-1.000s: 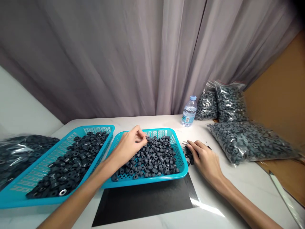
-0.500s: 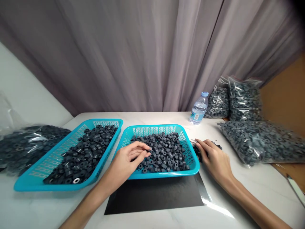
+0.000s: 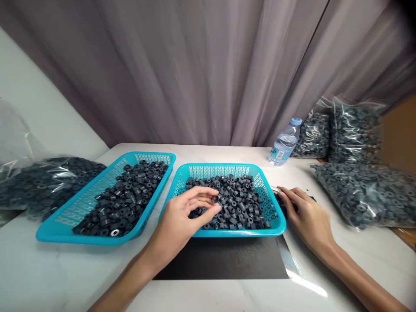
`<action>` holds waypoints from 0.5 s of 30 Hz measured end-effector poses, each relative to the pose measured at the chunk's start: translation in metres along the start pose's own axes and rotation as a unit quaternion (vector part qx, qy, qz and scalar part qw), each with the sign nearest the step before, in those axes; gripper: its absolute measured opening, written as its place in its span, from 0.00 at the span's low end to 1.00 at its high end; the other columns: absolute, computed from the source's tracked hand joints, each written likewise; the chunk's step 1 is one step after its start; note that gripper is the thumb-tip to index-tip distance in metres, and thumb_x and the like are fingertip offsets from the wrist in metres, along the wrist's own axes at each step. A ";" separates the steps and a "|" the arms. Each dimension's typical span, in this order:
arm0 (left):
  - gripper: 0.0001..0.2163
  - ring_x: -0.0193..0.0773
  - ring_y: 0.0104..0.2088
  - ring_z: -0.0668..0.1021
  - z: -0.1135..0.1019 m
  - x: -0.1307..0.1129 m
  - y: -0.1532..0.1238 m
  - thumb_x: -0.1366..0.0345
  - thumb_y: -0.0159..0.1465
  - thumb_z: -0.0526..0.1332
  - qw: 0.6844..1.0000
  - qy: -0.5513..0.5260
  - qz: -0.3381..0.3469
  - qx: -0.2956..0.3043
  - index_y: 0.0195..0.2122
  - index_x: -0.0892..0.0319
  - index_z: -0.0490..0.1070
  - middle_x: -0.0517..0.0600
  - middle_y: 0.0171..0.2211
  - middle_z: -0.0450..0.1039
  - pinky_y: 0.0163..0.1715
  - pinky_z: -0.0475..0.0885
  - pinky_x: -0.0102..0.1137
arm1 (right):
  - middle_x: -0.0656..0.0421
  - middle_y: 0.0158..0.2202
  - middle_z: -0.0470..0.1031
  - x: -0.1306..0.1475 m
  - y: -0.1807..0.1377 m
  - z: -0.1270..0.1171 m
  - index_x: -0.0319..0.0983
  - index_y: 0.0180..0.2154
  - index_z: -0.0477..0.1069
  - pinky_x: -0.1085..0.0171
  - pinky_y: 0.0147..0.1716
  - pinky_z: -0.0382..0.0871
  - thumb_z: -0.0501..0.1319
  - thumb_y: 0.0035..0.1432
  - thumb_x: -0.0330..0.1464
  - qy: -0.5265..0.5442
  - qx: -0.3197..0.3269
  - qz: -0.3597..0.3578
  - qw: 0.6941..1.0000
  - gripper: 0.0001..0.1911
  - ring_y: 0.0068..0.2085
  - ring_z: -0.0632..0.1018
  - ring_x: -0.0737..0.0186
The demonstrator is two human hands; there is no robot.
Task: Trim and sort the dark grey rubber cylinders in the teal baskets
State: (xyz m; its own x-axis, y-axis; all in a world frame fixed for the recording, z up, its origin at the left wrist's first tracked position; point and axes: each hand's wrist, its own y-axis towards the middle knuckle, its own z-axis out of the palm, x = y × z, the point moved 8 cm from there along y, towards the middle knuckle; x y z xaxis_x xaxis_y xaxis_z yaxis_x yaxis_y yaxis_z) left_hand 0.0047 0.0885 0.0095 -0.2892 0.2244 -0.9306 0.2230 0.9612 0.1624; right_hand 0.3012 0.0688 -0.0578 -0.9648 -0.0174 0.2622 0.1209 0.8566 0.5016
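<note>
My left hand [image 3: 190, 212] is over the middle basket, thumb and fingertips closed on a small dark grey ring-shaped piece [image 3: 216, 199] whose hole faces me. Beneath it, the turquoise basket [image 3: 234, 233] contains many similar short, thick-walled pieces. My right hand [image 3: 307, 216] rests on the table just right of that basket. Its fingers are wrapped round a thin metal tool [image 3: 275, 189]; only the slim tip shows, so its kind is unclear. Small black bits [image 3: 282, 203] lie under and beside the right fingers.
A second turquoise basket [image 3: 42, 232] of dark pieces stands at left, with a filled plastic bag [image 3: 55, 186] beyond it. Several filled bags [image 3: 367, 195] lie at right near a water bottle [image 3: 285, 142]. A black sheet [image 3: 224, 260] lies under the middle basket.
My left hand has lifted slightly off the pile, and the ring piece in its fingertips now shows clearly. My right hand stays beside the basket with the tool. The whole view has shifted.
</note>
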 end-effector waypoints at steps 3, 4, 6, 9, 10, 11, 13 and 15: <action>0.11 0.38 0.36 0.83 -0.001 0.000 0.000 0.62 0.59 0.70 1.000 0.001 0.009 -0.007 0.42 0.57 0.79 0.50 0.40 0.82 0.43 0.81 0.31 | 0.57 0.42 0.80 0.002 0.000 -0.002 0.43 0.51 0.77 0.64 0.22 0.57 0.48 0.73 0.45 -0.006 -0.007 -0.009 1.000 0.23 0.37 0.80 0.58; 0.11 0.38 0.36 0.83 -0.002 0.000 0.000 0.62 0.59 0.70 1.000 0.005 0.011 -0.006 0.42 0.57 0.79 0.50 0.40 0.82 0.43 0.81 0.31 | 0.56 0.42 0.80 0.004 0.000 -0.004 0.42 0.52 0.76 0.64 0.22 0.57 0.47 0.73 0.45 -0.014 -0.013 -0.017 1.000 0.23 0.37 0.80 0.58; 0.09 0.38 0.37 0.82 -0.002 0.000 0.001 0.61 0.60 0.69 1.000 0.012 0.012 -0.002 0.41 0.56 0.80 0.49 0.39 0.82 0.42 0.81 0.31 | 0.55 0.41 0.80 0.008 0.000 -0.008 0.40 0.52 0.76 0.63 0.23 0.57 0.46 0.74 0.44 -0.035 -0.029 -0.037 0.998 0.25 0.36 0.80 0.58; 0.09 0.40 0.39 0.83 -0.002 0.000 0.002 0.60 0.61 0.69 1.000 0.004 0.000 0.011 0.41 0.55 0.81 0.49 0.39 0.83 0.43 0.80 0.32 | 0.53 0.39 0.80 0.013 0.000 -0.012 0.38 0.53 0.76 0.62 0.24 0.58 0.45 0.74 0.43 -0.050 -0.045 -0.057 0.996 0.26 0.35 0.79 0.58; 0.09 0.40 0.41 0.83 -0.001 0.000 0.002 0.60 0.61 0.68 1.000 -0.002 -0.004 0.017 0.41 0.55 0.81 0.49 0.39 0.83 0.44 0.80 0.32 | 0.53 0.39 0.80 0.014 0.000 -0.013 0.38 0.53 0.76 0.62 0.24 0.58 0.45 0.74 0.43 -0.050 -0.047 -0.060 0.996 0.26 0.35 0.79 0.58; 0.09 0.41 0.42 0.83 0.000 0.000 0.002 0.60 0.62 0.68 1.000 -0.007 -0.008 0.025 0.41 0.54 0.82 0.49 0.40 0.83 0.45 0.80 0.33 | 0.53 0.38 0.79 0.015 0.000 -0.013 0.38 0.53 0.76 0.62 0.24 0.58 0.44 0.74 0.43 -0.048 -0.049 -0.061 0.996 0.26 0.35 0.79 0.58; 0.09 0.42 0.44 0.83 0.002 0.000 0.002 0.60 0.62 0.68 0.999 -0.018 -0.015 0.041 0.42 0.53 0.82 0.49 0.42 0.83 0.48 0.80 0.33 | 0.53 0.38 0.79 0.016 0.000 -0.014 0.38 0.52 0.76 0.63 0.24 0.57 0.44 0.74 0.44 -0.045 -0.051 -0.061 0.996 0.26 0.35 0.79 0.58; 0.09 0.42 0.45 0.83 0.004 0.000 0.001 0.59 0.62 0.68 0.998 -0.032 -0.023 0.053 0.43 0.53 0.81 0.48 0.42 0.84 0.49 0.79 0.33 | 0.53 0.38 0.79 0.015 0.000 -0.013 0.39 0.52 0.76 0.63 0.24 0.57 0.44 0.74 0.43 -0.043 -0.052 -0.059 0.996 0.26 0.35 0.79 0.58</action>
State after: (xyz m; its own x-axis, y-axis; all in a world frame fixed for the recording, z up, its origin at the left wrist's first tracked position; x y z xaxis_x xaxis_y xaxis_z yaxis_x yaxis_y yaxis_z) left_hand 0.0086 0.0888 0.0084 -0.2415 0.1666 -0.9560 0.3087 0.9472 0.0871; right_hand 0.2899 0.0618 -0.0427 -0.9897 -0.0663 0.1268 0.0249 0.7929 0.6089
